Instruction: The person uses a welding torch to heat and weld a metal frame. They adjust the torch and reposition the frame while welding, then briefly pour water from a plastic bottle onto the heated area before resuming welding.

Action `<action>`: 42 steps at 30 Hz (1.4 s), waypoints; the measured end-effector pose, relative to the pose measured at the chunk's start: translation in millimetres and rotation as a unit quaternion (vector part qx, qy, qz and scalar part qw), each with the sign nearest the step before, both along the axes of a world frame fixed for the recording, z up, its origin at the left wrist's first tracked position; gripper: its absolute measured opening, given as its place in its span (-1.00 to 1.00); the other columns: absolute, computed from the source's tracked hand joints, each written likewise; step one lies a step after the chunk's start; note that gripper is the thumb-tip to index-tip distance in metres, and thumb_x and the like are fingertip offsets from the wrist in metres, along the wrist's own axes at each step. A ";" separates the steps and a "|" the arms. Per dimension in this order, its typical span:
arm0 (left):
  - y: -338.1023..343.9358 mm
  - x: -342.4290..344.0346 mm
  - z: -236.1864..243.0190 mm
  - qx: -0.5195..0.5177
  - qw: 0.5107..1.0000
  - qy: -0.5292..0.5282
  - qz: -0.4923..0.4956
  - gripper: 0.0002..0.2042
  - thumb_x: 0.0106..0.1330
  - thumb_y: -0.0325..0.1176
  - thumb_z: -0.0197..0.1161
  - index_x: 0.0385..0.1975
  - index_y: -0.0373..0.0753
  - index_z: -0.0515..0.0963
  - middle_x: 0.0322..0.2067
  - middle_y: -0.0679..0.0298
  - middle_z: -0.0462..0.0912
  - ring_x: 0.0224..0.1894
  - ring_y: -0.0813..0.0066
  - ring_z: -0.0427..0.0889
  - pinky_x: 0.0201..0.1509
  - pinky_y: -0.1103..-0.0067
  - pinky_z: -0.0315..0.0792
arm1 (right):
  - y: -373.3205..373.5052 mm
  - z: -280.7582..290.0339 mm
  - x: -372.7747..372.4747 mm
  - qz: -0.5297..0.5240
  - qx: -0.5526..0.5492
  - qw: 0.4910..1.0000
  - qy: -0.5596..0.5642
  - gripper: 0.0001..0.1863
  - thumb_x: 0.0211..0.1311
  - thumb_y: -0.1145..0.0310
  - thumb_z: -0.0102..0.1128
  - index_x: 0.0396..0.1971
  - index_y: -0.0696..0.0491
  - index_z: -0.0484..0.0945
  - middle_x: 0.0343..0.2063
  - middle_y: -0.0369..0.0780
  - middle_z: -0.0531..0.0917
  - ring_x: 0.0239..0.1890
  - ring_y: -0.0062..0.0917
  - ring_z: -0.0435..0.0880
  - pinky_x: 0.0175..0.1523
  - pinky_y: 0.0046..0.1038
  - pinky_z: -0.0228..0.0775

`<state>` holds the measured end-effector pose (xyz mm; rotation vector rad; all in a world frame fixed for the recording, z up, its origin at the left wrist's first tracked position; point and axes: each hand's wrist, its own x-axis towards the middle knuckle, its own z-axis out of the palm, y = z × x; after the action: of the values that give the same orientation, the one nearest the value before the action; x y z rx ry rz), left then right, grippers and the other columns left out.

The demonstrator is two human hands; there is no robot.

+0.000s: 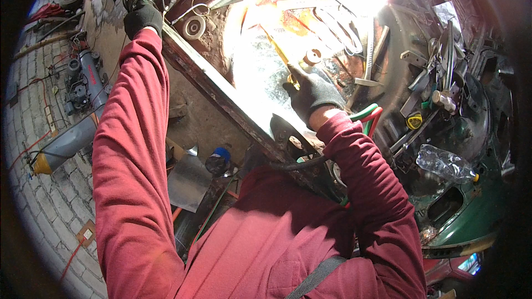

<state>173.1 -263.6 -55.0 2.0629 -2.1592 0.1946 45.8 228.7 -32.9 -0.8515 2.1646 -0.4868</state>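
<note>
Red sleeves (127, 149), black knit gloves (313, 93)

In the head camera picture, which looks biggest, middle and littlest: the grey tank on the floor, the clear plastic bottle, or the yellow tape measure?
1. Grey tank
2. Clear plastic bottle
3. Yellow tape measure
The tank lies farther away, so it is likely bigger still.

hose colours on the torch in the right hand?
The twin hoses trailing from the torch in the right hand are red and green, in the head view.
</note>
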 end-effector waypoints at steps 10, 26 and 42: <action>0.3 -3.6 -1.7 0.000 1.000 -0.003 -0.004 -0.58 0.49 0.06 0.05 -0.10 -0.16 0.68 -0.11 -0.07 0.80 -0.05 -0.03 0.83 -0.03 0.22 0.69 | -2.1 6.0 0.9 -0.009 0.029 0.999 -0.021 -0.48 0.40 0.09 0.28 0.33 -0.17 0.59 -0.01 0.04 0.76 0.11 0.00 0.71 0.19 -0.06 0.54; -1.9 -3.2 -0.1 0.001 1.000 -0.006 -0.004 -0.58 0.50 0.06 0.05 -0.09 -0.15 0.68 -0.10 -0.06 0.80 -0.04 -0.01 0.83 -0.03 0.23 0.69 | 0.5 5.5 3.4 0.010 0.028 1.000 -0.002 -0.46 0.47 0.07 0.22 0.38 -0.14 0.53 -0.08 0.06 0.78 -0.01 0.01 0.79 0.09 -0.02 0.60; -3.4 1.7 3.5 0.014 1.000 -0.015 0.011 -0.58 0.50 0.06 0.05 -0.08 -0.15 0.67 -0.09 -0.05 0.80 -0.03 0.00 0.84 -0.02 0.24 0.69 | -0.4 14.7 -0.1 -0.001 0.059 0.998 -0.038 -0.46 0.44 0.02 0.25 0.38 -0.25 0.55 0.05 0.00 0.75 0.17 -0.03 0.69 0.25 -0.03 0.51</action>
<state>174.9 -267.0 -51.5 2.1138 -2.1685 0.1998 45.7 228.3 -18.3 -0.7547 2.1019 -0.3830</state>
